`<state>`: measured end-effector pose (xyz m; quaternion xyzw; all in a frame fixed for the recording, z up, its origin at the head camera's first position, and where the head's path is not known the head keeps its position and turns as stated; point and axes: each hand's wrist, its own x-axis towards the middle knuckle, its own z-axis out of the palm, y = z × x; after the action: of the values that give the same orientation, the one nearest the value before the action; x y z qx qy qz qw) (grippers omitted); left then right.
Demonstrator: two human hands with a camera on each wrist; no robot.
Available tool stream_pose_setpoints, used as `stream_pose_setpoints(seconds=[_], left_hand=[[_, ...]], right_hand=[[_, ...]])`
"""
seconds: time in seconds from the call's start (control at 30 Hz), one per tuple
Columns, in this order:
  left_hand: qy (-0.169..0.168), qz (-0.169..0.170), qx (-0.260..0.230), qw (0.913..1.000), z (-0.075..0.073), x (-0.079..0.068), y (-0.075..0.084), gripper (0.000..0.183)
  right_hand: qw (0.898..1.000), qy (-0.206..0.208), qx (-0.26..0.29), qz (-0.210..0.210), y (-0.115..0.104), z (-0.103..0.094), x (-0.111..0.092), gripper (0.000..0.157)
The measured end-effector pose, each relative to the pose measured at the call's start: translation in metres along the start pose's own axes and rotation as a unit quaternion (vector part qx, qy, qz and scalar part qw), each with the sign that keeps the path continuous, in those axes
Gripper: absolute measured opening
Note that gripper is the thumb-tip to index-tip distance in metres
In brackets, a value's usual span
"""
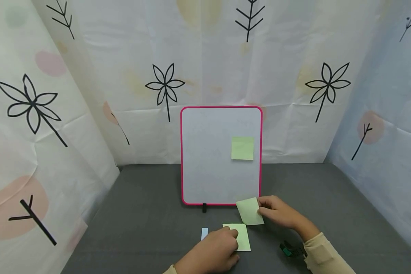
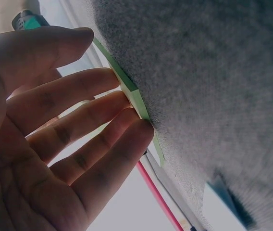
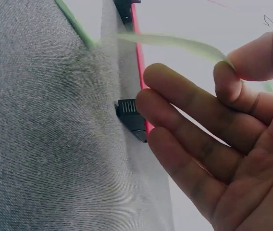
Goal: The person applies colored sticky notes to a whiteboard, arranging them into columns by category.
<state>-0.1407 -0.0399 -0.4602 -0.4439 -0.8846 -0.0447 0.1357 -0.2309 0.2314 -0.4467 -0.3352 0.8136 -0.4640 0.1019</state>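
Note:
My right hand (image 1: 281, 211) pinches one corner of a pale green sticky note (image 1: 250, 211) between thumb and forefinger. In the right wrist view this note (image 3: 184, 43) bows in the air, and the other three fingers extend free of it. Below it in the head view, a pad of green sticky notes (image 1: 244, 239) lies on the table. The fingertips of my left hand (image 1: 214, 249) rest on the pad; in the left wrist view, the fingers reach out to the pad (image 2: 139, 103). Another green note (image 1: 242, 148) is stuck to the right side of the pink-framed whiteboard (image 1: 209, 163).
The whiteboard stands upright on small black feet (image 1: 204, 207) at the back of the dark grey table (image 1: 147, 213). A light blue piece (image 1: 204, 233) shows beyond my left hand. Printed cloth walls (image 1: 123, 76) enclose the table on three sides.

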Motion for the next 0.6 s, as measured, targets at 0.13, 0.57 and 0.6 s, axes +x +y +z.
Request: stream_pose_setpoints(seconds=[0.13,0.57,0.6], left_hand=[[-0.002,0.0,0.006,1.0,0.0002,0.0005,0.0002,0.043],[-0.002,0.003,0.007,1.0,-0.0001,0.0007,0.0001,0.043],[-0.003,0.003,0.007,1.0,-0.0001,0.0009,0.0,0.043]], right_hand=[[1.0,0.015,0.0,-0.02,-0.0037,-0.0002,0.0002,0.016],[0.993,0.07,-0.075,-0.051,-0.0027,0.002,-0.0005,0.01],[0.993,0.075,-0.078,-0.053,-0.0024,0.0022,-0.0003,0.01]])
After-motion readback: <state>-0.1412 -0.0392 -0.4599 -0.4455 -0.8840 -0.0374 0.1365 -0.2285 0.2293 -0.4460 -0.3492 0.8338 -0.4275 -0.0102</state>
